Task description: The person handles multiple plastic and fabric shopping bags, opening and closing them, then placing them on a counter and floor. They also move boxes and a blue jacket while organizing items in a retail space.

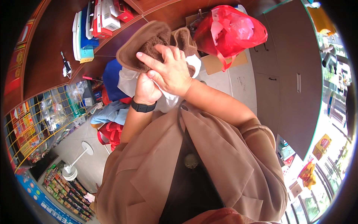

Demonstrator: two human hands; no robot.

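A brown hat-like cloth piece (125,56) with a wide stitched brim and plush inside is held up before me. My left hand (147,89), with a black band on its wrist, is curled at the brim's lower edge; its fingertips are hidden. My right hand (174,70) lies across the plush, index finger stretched out, other fingers bent over the cloth. Its thumb rests against my left hand. Another fold of brown plush (184,40) shows beyond the right knuckles. White plastic bags (127,82) lie below and behind my hands.
A red plastic bag (232,30) stands on flattened cardboard (221,62). Boxes (109,21) fill the wooden shelf at upper left. A yellow wire rack (50,112) with packages is at left. A dark brown cabinet (288,61) with handles stands at right. Blue cloth (112,79) hangs nearby.
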